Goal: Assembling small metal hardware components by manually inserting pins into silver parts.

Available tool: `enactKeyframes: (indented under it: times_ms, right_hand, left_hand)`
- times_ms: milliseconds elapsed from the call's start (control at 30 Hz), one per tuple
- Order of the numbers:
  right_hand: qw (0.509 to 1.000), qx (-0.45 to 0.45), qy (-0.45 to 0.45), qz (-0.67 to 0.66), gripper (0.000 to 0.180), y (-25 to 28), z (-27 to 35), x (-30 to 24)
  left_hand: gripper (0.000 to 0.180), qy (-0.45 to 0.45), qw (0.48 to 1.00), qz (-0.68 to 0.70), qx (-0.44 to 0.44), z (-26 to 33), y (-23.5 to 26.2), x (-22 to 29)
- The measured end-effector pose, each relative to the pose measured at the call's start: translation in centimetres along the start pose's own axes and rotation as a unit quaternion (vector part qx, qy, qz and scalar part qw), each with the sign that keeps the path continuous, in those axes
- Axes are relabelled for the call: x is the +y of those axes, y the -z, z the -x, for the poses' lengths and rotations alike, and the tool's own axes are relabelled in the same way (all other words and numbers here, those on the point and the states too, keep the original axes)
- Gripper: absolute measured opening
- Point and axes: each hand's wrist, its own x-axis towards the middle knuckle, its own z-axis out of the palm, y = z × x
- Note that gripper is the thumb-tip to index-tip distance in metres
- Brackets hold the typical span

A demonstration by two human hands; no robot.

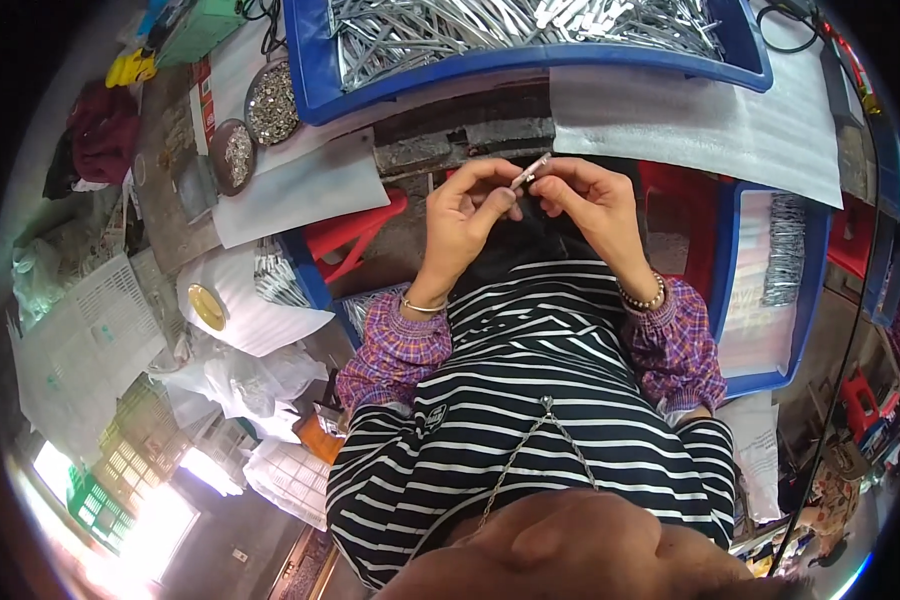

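Note:
My left hand and my right hand meet in front of my chest, just off the table's near edge. Between them is a small, slim silvery metal strip, tilted up to the right. The left thumb and fingers pinch its lower end. My right thumb and fingertips close on it near the upper end; whether a smaller part is also in them I cannot tell. Beyond the hands, a large blue tray holds a heap of long, thin metal strips.
Two round dishes of tiny metal parts, one larger and one smaller, stand left of the tray. White foam sheets cover the tabletop. At right, another blue tray holds stacked metal strips. Red stools stand beneath.

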Motion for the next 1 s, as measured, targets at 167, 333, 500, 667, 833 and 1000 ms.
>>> enactKeyframes:
  times_ms: [167,333,500,667,833,1000]
  right_hand:
    - [0.997,0.025,0.061,0.048,0.012,-0.3,0.0,0.7]
    - [0.98,0.09,0.102,0.145,0.009,-0.9,0.1,1.3]
    - [0.955,0.107,0.15,0.233,0.011,-0.9,-0.1,2.2]
    - [0.962,0.117,0.142,0.204,0.011,-0.9,-0.3,2.3]
    - [0.978,0.101,0.089,0.159,0.014,-0.8,-0.3,1.8]
    - [0.998,0.042,-0.019,0.044,0.016,-0.2,-0.3,2.2]
  left_hand:
    - [0.017,-0.047,0.998,-0.035,0.018,0.6,-0.9,-0.6]
    - [0.016,-0.092,0.994,-0.057,0.027,0.9,-1.7,-2.1]
    - [0.015,-0.033,0.995,0.079,0.058,1.2,-2.3,-2.8]
    - [0.016,-0.008,0.995,0.086,0.054,1.1,-2.3,-2.7]
    - [0.017,0.039,0.991,0.115,0.059,1.4,-2.1,-2.8]
    - [0.025,0.087,0.978,0.184,0.039,1.3,-1.6,-2.2]
